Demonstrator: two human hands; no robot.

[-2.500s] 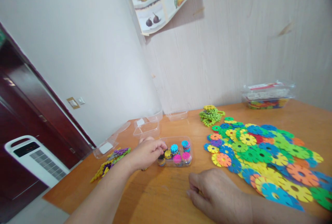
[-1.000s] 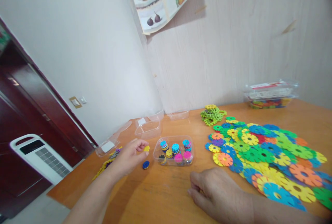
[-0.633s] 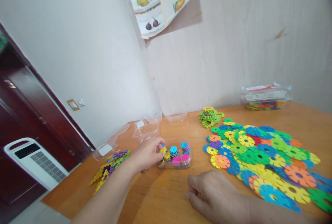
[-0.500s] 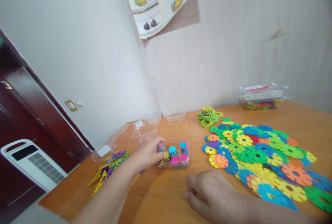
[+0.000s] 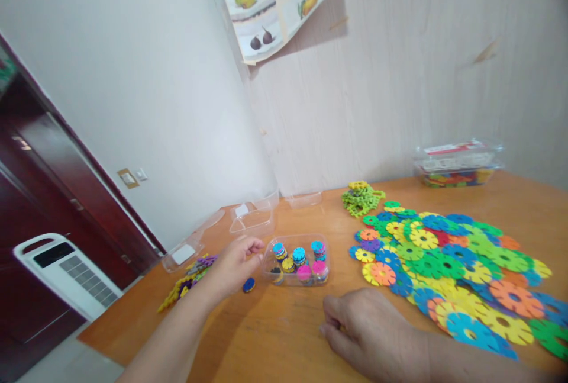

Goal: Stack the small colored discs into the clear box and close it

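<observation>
A small clear plastic box stands on the table with several short stacks of notched discs inside: blue-topped, yellow and pink. My left hand hovers at the box's left edge, fingers loosely bent and apart, with nothing visible in them. Just below it, a small dark blue disc piece lies on the table. My right hand rests curled on the table to the right of the box, and no object shows in its fingers. Beside it spreads a large pile of colourful flower-shaped discs.
Behind the box, a pile of green interlocking pieces sits near the wall. Purple and yellow pieces lie partly behind my left forearm. Clear empty containers stand at the back left. A lidded clear box is at the back right.
My left hand has drawn back leftward from over the box, uncovering the left stacks and the blue disc piece on the table. The view has shifted slightly; my right hand stays put.
</observation>
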